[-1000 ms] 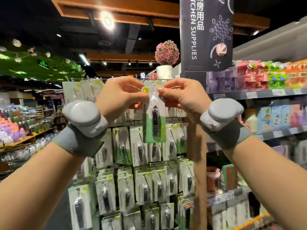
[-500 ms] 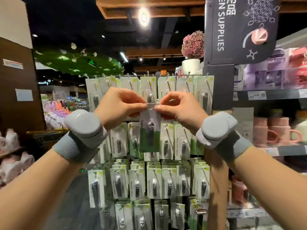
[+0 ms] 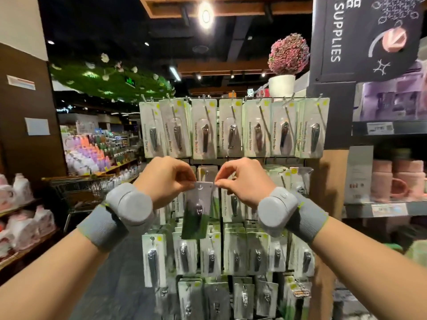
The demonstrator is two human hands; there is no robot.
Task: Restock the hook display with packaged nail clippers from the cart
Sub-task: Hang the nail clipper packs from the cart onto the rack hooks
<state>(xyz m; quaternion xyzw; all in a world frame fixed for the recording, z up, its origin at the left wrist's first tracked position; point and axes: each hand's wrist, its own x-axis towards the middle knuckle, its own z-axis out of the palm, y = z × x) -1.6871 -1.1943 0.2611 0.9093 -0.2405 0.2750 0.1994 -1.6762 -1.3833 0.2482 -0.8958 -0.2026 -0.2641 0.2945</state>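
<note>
One packaged nail clipper (image 3: pixel 199 207), a white and green card with a steel clipper, hangs between my hands in front of the hook display (image 3: pixel 233 204). My left hand (image 3: pixel 165 180) pinches its top left corner. My right hand (image 3: pixel 242 181) pinches the top right corner. The pack is level with the second row of hooks, just under the full top row of packs (image 3: pixel 232 128). More rows of the same packs hang below. Whether the pack's hole is on a hook I cannot tell.
A wire shopping cart (image 3: pixel 80 192) stands at the left behind my left forearm. Shelves with pink mugs (image 3: pixel 397 181) flank the display on the right, under a dark "SUPPLIES" sign (image 3: pixel 365 35). Low shelves of bottles (image 3: pixel 20 211) line the left aisle.
Both hands have lowered the pack from the top row of hooks to the second row. My view has tilted up and to the left, so the display sits lower and more central.
</note>
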